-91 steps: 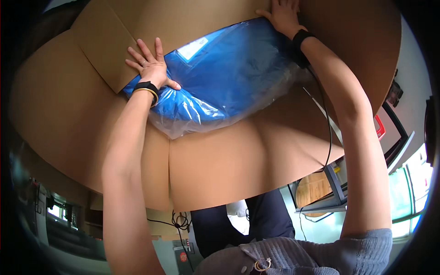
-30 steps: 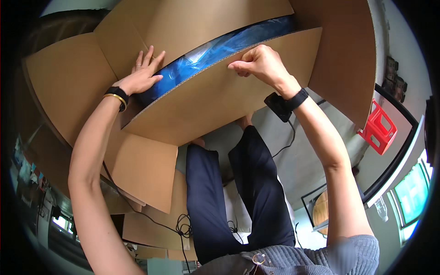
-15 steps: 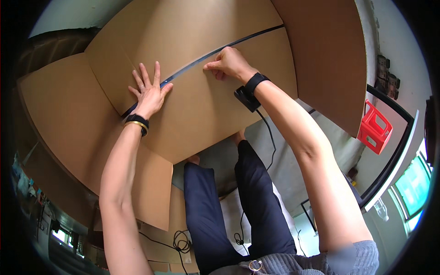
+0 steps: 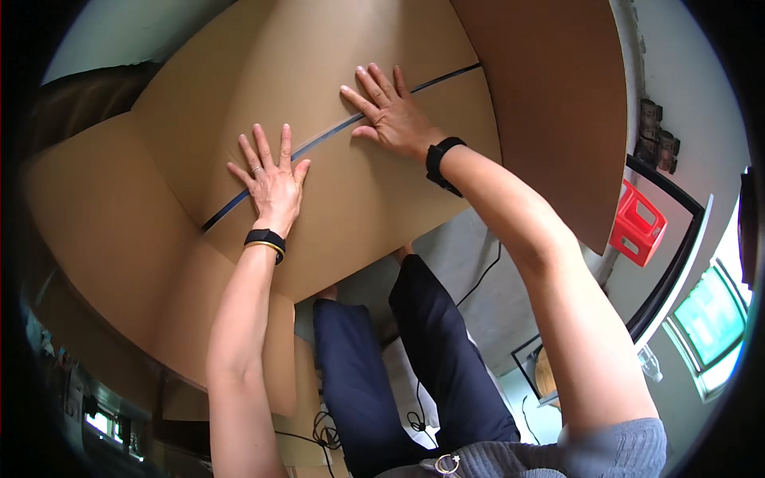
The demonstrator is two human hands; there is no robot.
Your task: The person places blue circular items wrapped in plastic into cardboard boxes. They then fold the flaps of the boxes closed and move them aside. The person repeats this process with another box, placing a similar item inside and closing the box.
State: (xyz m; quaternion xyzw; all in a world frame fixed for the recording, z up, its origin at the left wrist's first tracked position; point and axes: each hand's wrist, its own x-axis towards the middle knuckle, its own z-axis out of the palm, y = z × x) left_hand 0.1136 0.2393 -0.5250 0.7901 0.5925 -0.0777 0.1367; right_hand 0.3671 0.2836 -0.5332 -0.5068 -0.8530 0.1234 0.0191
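A large brown cardboard box (image 4: 374,199) lies before me, its flaps meeting along a slanting seam. Down that seam runs a narrow dark strip (image 4: 323,137), shiny in its middle part; whether tape covers it I cannot tell. My left hand (image 4: 275,187) presses flat on the cardboard with fingers spread, lying across the lower left part of the seam. Farther up and to the right, my right hand (image 4: 394,121) also rests flat across the seam, fingers fanned out. Neither hand holds anything visible. The cardboard under both palms is hidden.
A tall cardboard flap (image 4: 550,103) rises at the right, and another flap (image 4: 103,215) spreads out at the left. Beyond the right one are a red plastic item with cut-outs (image 4: 640,223) and a clear bottle (image 4: 649,362). A black cable (image 4: 480,275) trails beside my legs (image 4: 434,342).
My right hand has gone from pinched fingers to spread flat on the seam. My left hand has shifted slightly right and down. The black device by my right wrist no longer shows.
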